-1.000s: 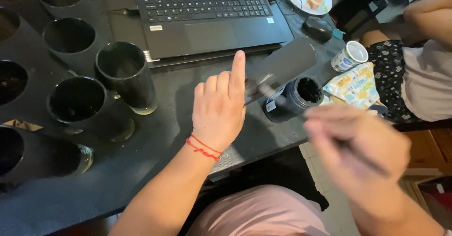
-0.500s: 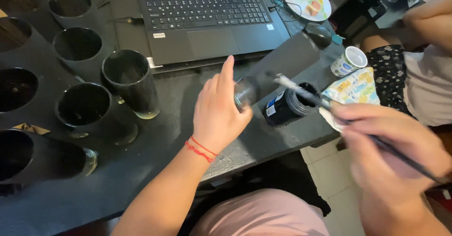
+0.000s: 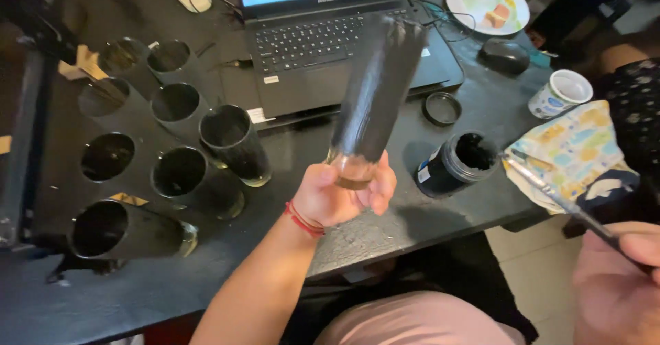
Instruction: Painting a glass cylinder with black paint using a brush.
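Black table (image 3: 385,238) holds laptop (image 3: 330,35) and paint jar (image 3: 457,163); left hand (image 3: 340,193) grips a glass (image 3: 375,97), right hand (image 3: 619,290) a brush (image 3: 564,200).

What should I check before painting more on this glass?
1. Left hand grips the glass by its unpainted base: ok.
2. Right hand holds the brush: ok.
3. Paint jar open, lid off: ok.
4. Paint loaded on brush tip: cannot tell.
5. Glass clear of the laptop: not ok, it is held over the keyboard.
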